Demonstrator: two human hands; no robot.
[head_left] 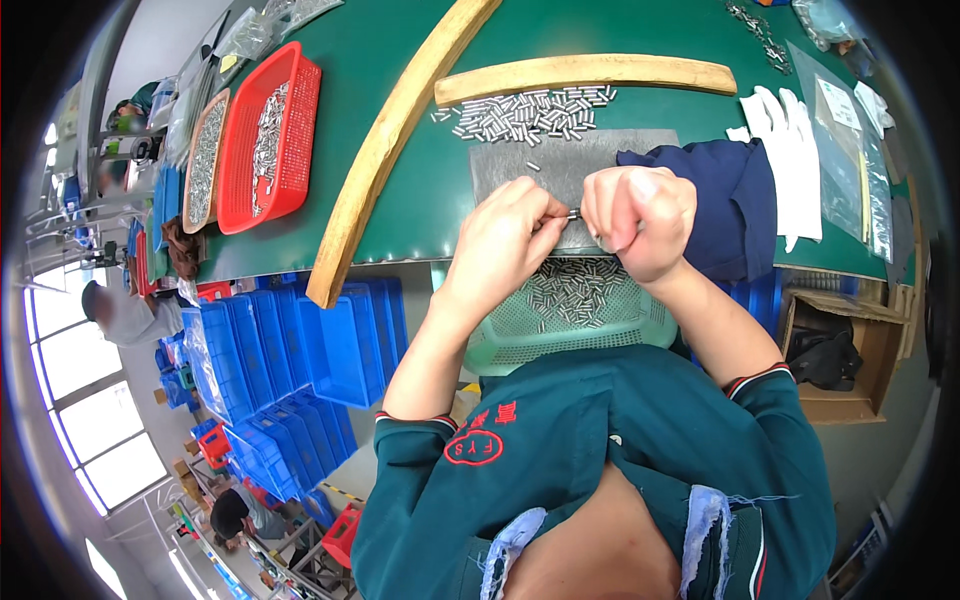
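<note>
In front of me my left hand (508, 238) is closed in a pinch on a small metal pin (573, 214), whose end shows between my hands. My right hand (642, 215) is curled shut right beside it; what its fingers grip is hidden. Both are over the near edge of a grey mat (492, 165), where one loose pin (533, 167) lies. Beyond the mat is a pile of short shiny pins (525, 117). Below my hands, a pale green basket (500, 350) holds many darker-looking pins (572, 292). A navy cloth (735, 205) lies against my right hand.
Two wooden bars, one long (385, 150) and one shorter (590, 72), border the pile on the green table (400, 235). At left stand a red basket (300, 130) and a tan tray (203, 165) of metal parts. White gloves (790, 150) lie right. Blue crates (350, 345) and a cardboard box (865, 385) are below.
</note>
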